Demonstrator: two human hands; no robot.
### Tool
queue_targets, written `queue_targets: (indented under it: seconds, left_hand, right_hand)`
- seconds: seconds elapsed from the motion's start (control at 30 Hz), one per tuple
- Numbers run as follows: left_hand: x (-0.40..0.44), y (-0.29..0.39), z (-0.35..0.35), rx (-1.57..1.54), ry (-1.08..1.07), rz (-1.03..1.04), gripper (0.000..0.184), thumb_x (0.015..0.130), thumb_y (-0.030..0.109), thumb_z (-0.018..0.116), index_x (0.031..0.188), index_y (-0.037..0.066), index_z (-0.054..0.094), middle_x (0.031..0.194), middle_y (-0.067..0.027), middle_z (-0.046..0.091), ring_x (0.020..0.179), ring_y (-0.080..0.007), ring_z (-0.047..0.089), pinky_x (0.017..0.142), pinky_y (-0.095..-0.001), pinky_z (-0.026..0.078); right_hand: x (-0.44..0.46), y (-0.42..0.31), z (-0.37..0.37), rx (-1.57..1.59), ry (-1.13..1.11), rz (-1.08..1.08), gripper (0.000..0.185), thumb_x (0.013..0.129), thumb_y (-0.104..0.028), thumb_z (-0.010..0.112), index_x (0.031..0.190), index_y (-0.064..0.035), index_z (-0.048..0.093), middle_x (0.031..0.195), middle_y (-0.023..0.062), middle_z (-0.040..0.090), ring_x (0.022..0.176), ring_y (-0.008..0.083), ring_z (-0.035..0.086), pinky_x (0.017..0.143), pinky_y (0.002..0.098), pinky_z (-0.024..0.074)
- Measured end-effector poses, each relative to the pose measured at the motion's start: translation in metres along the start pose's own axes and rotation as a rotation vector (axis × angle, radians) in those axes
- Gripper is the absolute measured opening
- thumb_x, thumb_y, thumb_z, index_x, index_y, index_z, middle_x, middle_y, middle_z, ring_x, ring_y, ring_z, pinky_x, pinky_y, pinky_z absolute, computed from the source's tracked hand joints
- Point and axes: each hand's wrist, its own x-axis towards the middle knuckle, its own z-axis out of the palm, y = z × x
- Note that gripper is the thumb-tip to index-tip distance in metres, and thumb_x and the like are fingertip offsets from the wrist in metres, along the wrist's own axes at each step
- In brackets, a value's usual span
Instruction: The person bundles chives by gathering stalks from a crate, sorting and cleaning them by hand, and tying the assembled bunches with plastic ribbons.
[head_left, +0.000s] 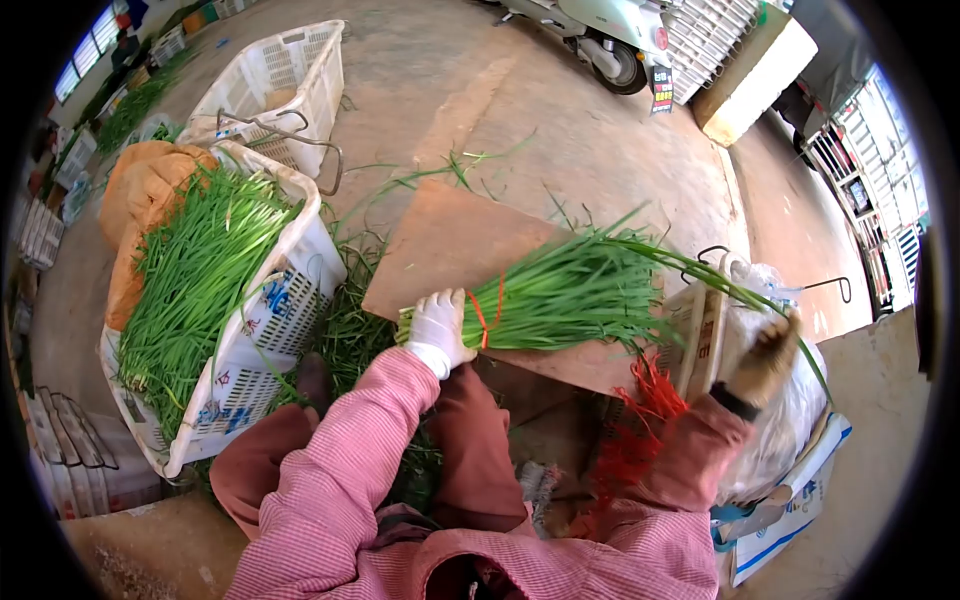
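Note:
A bunch of garlic chives (570, 295) lies across a brown board (440, 235) in front of me, its leafy tips toward the right. Around its lower part runs an orange-red tie (485, 318). My left hand (442, 325), in a white glove, is closed over the stem end just left of that tie. Off to the right, my right hand (765, 360) wears a tan glove and is closed on a few long chive leaves (735, 287) stretching out from the bunch; its fingertips are partly blurred. Red tie strips (650, 400) hang below the board's right edge.
Loose chives fill a white crate (290, 310) on my left, beside an orange sack (150, 205). Another white crate (320, 85) stands behind it. Plastic-wrapped goods (770, 440) sit at my right. A scooter (610, 40) is parked farther back.

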Motion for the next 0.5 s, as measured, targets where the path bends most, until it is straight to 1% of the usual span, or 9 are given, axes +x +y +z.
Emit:
queue_targets:
  seconds: [0.07, 0.13, 0.2, 0.23, 0.27, 0.3, 0.33, 0.47, 0.5]
  left_hand:
    - [0.011, -0.004, -0.012, -0.058, -0.188, -0.041, 0.088, 0.049, 0.035, 0.073, 0.119, -0.001, 0.036, 0.11, -0.0174, 0.048, 0.104, -0.0285, 0.045, 0.091, -0.0353, 0.034]
    - [0.02, -0.005, -0.021, -0.096, -0.261, -0.099, 0.087, 0.05, 0.037, 0.073, 0.121, 0.003, 0.037, 0.108, -0.0165, 0.051, 0.1, -0.0287, 0.049, 0.087, -0.0358, 0.038]
    - [0.021, -0.006, -0.021, -0.11, -0.262, -0.117, 0.086, 0.05, 0.038, 0.073, 0.121, 0.006, 0.038, 0.108, -0.0148, 0.052, 0.098, -0.0276, 0.05, 0.085, -0.0348, 0.039]
    - [0.02, -0.005, -0.02, -0.108, -0.258, -0.109, 0.086, 0.05, 0.038, 0.073, 0.121, 0.006, 0.038, 0.108, -0.0148, 0.052, 0.098, -0.0276, 0.05, 0.085, -0.0348, 0.039]
    - [0.019, -0.006, -0.019, -0.068, -0.234, -0.106, 0.085, 0.05, 0.038, 0.073, 0.121, 0.007, 0.038, 0.108, -0.0142, 0.052, 0.098, -0.027, 0.051, 0.085, -0.0348, 0.04]
    - [0.018, -0.007, -0.019, -0.028, -0.209, -0.105, 0.085, 0.05, 0.038, 0.073, 0.121, 0.007, 0.038, 0.107, -0.0135, 0.052, 0.098, -0.0264, 0.051, 0.084, -0.0347, 0.04]
    - [0.017, -0.01, -0.023, -0.027, -0.207, -0.105, 0.085, 0.05, 0.038, 0.073, 0.121, 0.007, 0.038, 0.107, -0.0135, 0.052, 0.098, -0.0264, 0.051, 0.084, -0.0347, 0.04]
    - [-0.002, -0.034, -0.034, 0.067, -0.099, -0.152, 0.083, 0.052, 0.041, 0.072, 0.12, 0.008, 0.038, 0.103, -0.0101, 0.054, 0.098, -0.0232, 0.05, 0.084, -0.0375, 0.038]
    - [-0.006, -0.037, -0.038, 0.078, -0.118, -0.2, 0.083, 0.052, 0.039, 0.073, 0.12, 0.007, 0.038, 0.105, -0.0109, 0.053, 0.099, -0.0237, 0.049, 0.085, -0.0373, 0.037]
  right_hand:
    - [0.005, -0.045, -0.027, 0.057, 0.005, -0.034, 0.018, 0.083, -0.016, 0.052, 0.092, -0.0003, 0.055, 0.065, -0.0007, 0.05, 0.055, 0.0042, 0.043, 0.046, 0.0137, 0.0362]
    - [0.003, -0.066, -0.043, 0.095, -0.018, -0.036, 0.017, 0.085, -0.017, 0.05, 0.091, -0.0014, 0.053, 0.066, -0.0016, 0.048, 0.053, 0.0034, 0.041, 0.046, 0.0136, 0.0347]
    - [-0.012, -0.059, -0.048, 0.068, 0.052, -0.03, 0.02, 0.085, -0.016, 0.049, 0.096, 0.0005, 0.053, 0.068, 0.0011, 0.051, 0.056, 0.0054, 0.045, 0.05, 0.0148, 0.0394]
    - [-0.017, -0.046, -0.053, 0.073, 0.071, 0.043, 0.02, 0.084, -0.015, 0.05, 0.096, 0.0004, 0.053, 0.069, 0.0012, 0.052, 0.057, 0.0058, 0.046, 0.053, 0.0149, 0.0403]
    - [-0.026, -0.026, -0.047, 0.029, 0.081, 0.054, 0.02, 0.083, -0.017, 0.052, 0.094, -0.0008, 0.055, 0.069, 0.0013, 0.054, 0.057, 0.0059, 0.048, 0.051, 0.0145, 0.0402]
    - [-0.043, -0.016, -0.022, -0.039, 0.173, 0.151, 0.018, 0.081, -0.018, 0.055, 0.091, -0.0028, 0.057, 0.069, 0.0013, 0.056, 0.056, 0.0059, 0.049, 0.049, 0.015, 0.0404]
    - [-0.049, 0.015, -0.03, -0.051, 0.082, 0.131, 0.018, 0.079, -0.019, 0.058, 0.088, -0.0034, 0.058, 0.068, 0.0019, 0.058, 0.054, 0.0069, 0.05, 0.047, 0.0161, 0.0404]
    - [-0.069, 0.117, -0.045, 0.055, 0.105, 0.503, 0.019, 0.079, -0.021, 0.059, 0.085, -0.0032, 0.055, 0.066, 0.001, 0.052, 0.057, 0.0077, 0.048, 0.047, 0.0163, 0.0374]
    - [-0.074, 0.139, -0.049, 0.09, 0.208, 0.699, 0.019, 0.079, -0.021, 0.058, 0.084, -0.0034, 0.055, 0.066, 0.0021, 0.053, 0.056, 0.0085, 0.048, 0.046, 0.0169, 0.0384]
